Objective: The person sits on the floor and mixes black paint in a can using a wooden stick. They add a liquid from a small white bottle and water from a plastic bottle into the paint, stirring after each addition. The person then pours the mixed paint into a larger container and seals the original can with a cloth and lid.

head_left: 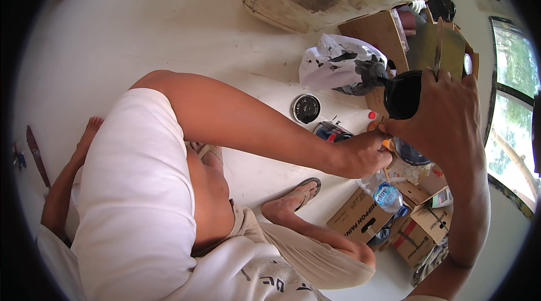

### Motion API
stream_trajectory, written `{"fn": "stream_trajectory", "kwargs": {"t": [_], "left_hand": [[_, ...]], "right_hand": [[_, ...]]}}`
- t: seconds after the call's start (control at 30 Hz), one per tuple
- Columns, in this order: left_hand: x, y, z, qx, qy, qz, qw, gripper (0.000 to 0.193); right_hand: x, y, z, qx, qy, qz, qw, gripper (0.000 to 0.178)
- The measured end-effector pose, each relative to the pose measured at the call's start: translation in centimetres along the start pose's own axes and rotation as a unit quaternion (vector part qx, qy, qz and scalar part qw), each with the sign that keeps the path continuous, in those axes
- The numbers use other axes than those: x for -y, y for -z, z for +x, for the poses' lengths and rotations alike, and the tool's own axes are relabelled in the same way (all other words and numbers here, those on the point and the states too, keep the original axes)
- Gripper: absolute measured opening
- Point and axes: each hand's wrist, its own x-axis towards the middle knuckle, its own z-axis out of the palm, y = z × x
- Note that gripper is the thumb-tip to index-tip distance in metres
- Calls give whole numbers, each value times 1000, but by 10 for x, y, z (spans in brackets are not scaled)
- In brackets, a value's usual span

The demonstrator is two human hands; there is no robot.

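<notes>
Much pale floor [186, 47] leftward, right hand [451, 114] at rim of black container [402, 98]

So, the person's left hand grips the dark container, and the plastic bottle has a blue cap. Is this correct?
No, in the head view the right hand grips the dark container. The plastic bottle does have a blue cap.
</notes>
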Motion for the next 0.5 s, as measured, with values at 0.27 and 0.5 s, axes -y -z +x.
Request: {"fn": "stream_trajectory", "kwargs": {"t": [0.27, 0.5], "left_hand": [[4, 2, 0, 14, -90, 199, 976, 21], [-4, 5, -1, 4, 1, 44, 999, 23]], "right_hand": [[-2, -10, 0, -69, 39, -11, 997, 57], [-3, -14, 1, -84, 49, -10, 995, 54]]}}
